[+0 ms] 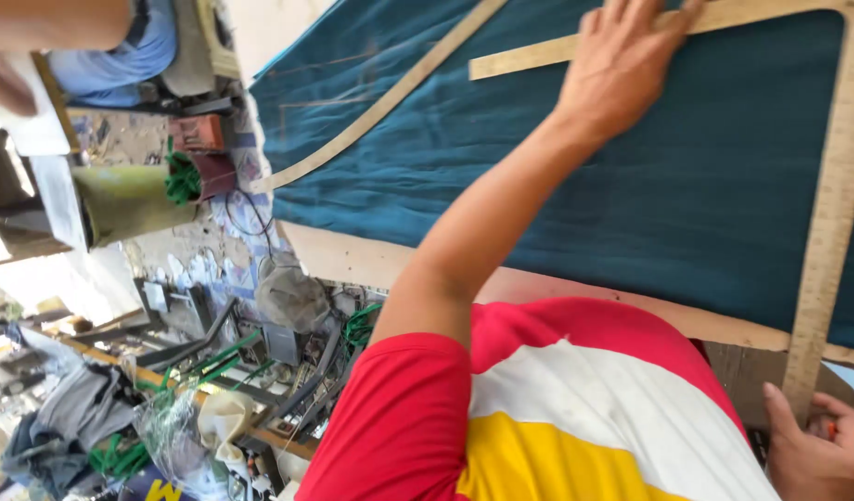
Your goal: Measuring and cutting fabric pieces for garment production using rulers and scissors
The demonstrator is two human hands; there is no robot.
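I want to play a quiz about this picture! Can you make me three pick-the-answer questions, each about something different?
1. Where does the left hand rest?
A. on the wooden square ruler
B. on the floor
C. on a cup

2. What colour is the cloth on the table?
A. pink
B. teal
C. white

3. How is the left hand held?
A. in a fist
B. spread flat
C. raised in the air

Answers:
1 A: its palm lies on one arm of the ruler.
2 B: the cloth is dark teal all over.
3 B: its fingers are stretched out, pressing down on the ruler.
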